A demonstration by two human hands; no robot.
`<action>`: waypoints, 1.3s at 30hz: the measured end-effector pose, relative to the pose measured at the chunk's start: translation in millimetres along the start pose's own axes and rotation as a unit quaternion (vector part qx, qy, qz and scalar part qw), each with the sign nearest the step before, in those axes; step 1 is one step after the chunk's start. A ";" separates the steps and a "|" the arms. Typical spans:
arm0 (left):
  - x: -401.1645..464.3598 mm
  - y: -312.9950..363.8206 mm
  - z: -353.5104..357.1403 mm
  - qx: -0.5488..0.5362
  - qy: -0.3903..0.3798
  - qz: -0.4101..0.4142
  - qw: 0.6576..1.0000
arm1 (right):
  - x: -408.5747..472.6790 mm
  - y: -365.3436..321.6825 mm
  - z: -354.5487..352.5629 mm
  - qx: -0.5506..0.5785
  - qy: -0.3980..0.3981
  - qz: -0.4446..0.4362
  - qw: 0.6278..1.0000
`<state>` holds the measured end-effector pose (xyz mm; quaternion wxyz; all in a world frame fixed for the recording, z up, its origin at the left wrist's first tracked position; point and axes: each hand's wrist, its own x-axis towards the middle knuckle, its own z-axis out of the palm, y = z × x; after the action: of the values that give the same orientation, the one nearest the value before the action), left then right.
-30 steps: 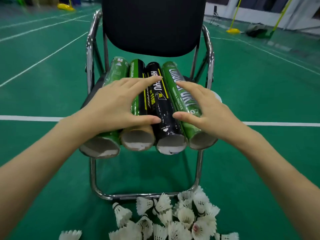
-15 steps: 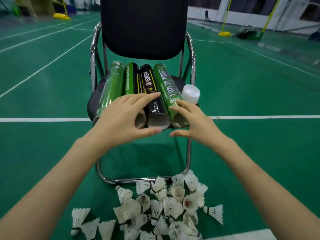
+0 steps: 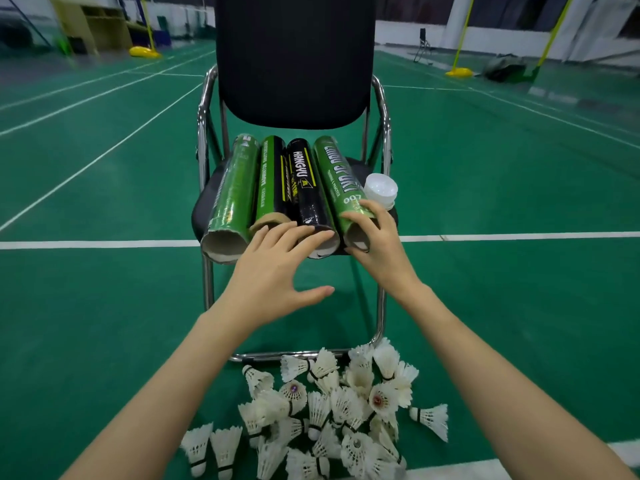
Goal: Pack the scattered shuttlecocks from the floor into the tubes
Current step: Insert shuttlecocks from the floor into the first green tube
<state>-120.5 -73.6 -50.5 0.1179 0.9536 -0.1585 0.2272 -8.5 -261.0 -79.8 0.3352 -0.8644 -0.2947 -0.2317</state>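
Note:
Several shuttlecock tubes lie side by side on the black chair seat (image 3: 202,209), open ends toward me: a green tube (image 3: 233,195) at the left, a green-and-black tube (image 3: 272,178), a black tube (image 3: 308,181) and a green tube (image 3: 337,178) at the right. My left hand (image 3: 277,271) is spread, its fingertips touching the mouths of the middle tubes. My right hand (image 3: 377,244) holds the near end of the right green tube, fingers over its top and thumb at its mouth. A heap of white shuttlecocks (image 3: 332,410) lies on the green floor below the chair.
A white plastic tube cap (image 3: 381,188) sits on the seat's right edge beside the tubes. The chair's chrome frame (image 3: 382,306) stands just behind the heap. White court lines cross the floor; yellow net-post bases (image 3: 459,72) stand far back.
My head has drawn back and both hands have slid toward the tubes' near ends. The left hand has come off the tops of the tubes; the right stays on the right green tube.

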 end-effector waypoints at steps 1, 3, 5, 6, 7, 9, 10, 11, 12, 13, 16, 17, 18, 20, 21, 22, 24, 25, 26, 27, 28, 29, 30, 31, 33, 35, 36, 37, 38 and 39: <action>2.0 1.4 0.7 -0.001 0.001 0.001 1.000 | 0.5 -0.6 -2.4 0.019 0.012 0.007 1.000; 5.9 4.0 1.0 -0.005 0.006 0.008 1.000 | 0.4 -2.7 -9.9 0.053 0.044 0.021 0.997; 9.3 6.6 0.4 -0.004 0.012 0.018 1.000 | -2.1 -7.1 -20.4 0.077 0.061 0.031 0.995; 11.4 7.9 -0.6 -0.002 0.017 0.023 1.000 | -3.9 -10.1 -26.8 0.087 0.064 0.034 0.994; 13.9 9.3 -2.5 0.000 0.021 0.028 0.999 | -5.6 -13.4 -34.1 0.096 0.067 0.036 0.992; 18.3 12.9 -8.1 0.001 0.025 0.032 0.999 | -9.8 -23.1 -49.9 0.110 0.078 0.034 0.990; 20.5 15.2 -11.8 -0.001 0.026 0.032 0.999 | -11.8 -29.0 -59.3 0.115 0.085 0.030 0.989; 22.6 18.1 -15.7 -0.005 0.028 0.033 0.999 | -14.1 -35.1 -69.4 0.122 0.095 0.027 0.988; 24.4 21.4 -19.7 -0.010 0.031 0.036 0.999 | -16.6 -41.2 -79.9 0.129 0.105 0.025 0.986; 26.3 25.4 -24.3 -0.015 0.037 0.040 0.998 | -19.1 -47.5 -91.1 0.139 0.116 0.022 0.983; 33.3 38.8 -40.7 -0.030 0.078 0.058 0.995 | -27.9 -66.8 -124.8 0.200 0.136 0.008 0.970; 35.8 43.4 -46.4 -0.024 0.094 0.069 0.993 | -30.7 -72.0 -135.7 0.225 0.138 0.004 0.965; 38.7 47.8 -52.8 -0.010 0.111 0.081 0.990 | -32.9 -77.4 -146.6 0.245 0.139 0.000 0.960; 45.1 57.2 -68.6 0.018 0.138 0.105 0.985 | -36.2 -86.4 -167.2 0.283 0.125 -0.001 0.951; 48.0 62.2 -77.9 0.024 0.152 0.112 0.982 | -37.8 -91.3 -176.3 0.305 0.114 0.004 0.946; 50.2 67.5 -87.2 0.026 0.166 0.118 0.979 | -40.1 -96.0 -184.4 0.327 0.102 0.010 0.939; 51.7 78.1 -103.6 0.024 0.186 0.130 0.974 | -47.9 -104.3 -196.0 0.365 0.078 0.013 0.928; 50.5 83.5 -109.8 0.025 0.188 0.137 0.972 | -53.1 -106.7 -199.6 0.381 0.063 0.011 0.922; 47.6 88.5 -114.1 0.027 0.186 0.144 0.972 | -59.1 -108.4 -201.5 0.398 0.046 0.012 0.916; 42.9 93.4 -116.8 0.035 0.181 0.151 0.971 | -64.9 -108.9 -202.3 0.416 0.026 0.015 0.909; 36.5 97.2 -117.7 0.050 0.174 0.160 0.970 | -70.7 -109.1 -202.4 0.435 0.006 0.022 0.900; 29.2 99.7 -116.6 0.072 0.166 0.171 0.969 | -76.1 -107.9 -201.2 0.454 -0.013 0.030 0.891; 21.1 101.0 -114.4 0.094 0.155 0.181 0.967 | -80.8 -106.5 -199.4 0.470 -0.033 0.039 0.881; 12.1 100.9 -111.5 0.110 0.142 0.187 0.966 | -85.4 -105.0 -195.9 0.485 -0.055 0.050 0.872; -6.5 96.8 -103.5 0.110 0.122 0.190 0.968 | -94.4 -102.6 -185.4 0.507 -0.099 0.074 0.853; -27.6 89.6 -90.5 0.101 0.097 0.176 0.974 | -104.8 -99.6 -169.0 0.518 -0.138 0.100 0.838; -39.1 84.9 -82.0 0.097 0.080 0.163 0.979 | -110.1 -97.8 -158.9 0.517 -0.157 0.113 0.834; -50.6 80.1 -72.9 0.091 0.064 0.146 0.983 | -115.1 -95.9 -148.0 0.512 -0.177 0.128 0.831; -62.1 75.3 -63.2 0.082 0.049 0.128 0.987 | -119.8 -93.7 -136.8 0.507 -0.196 0.143 0.827; -72.8 70.2 -52.6 0.074 0.032 0.110 0.991 | -124.2 -90.9 -125.2 0.503 -0.216 0.161 0.821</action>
<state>-227.9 -104.6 -28.3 0.0268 0.9288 -0.2411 0.2803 -183.6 -339.9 -30.2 0.6839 -0.6384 -0.2921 0.1986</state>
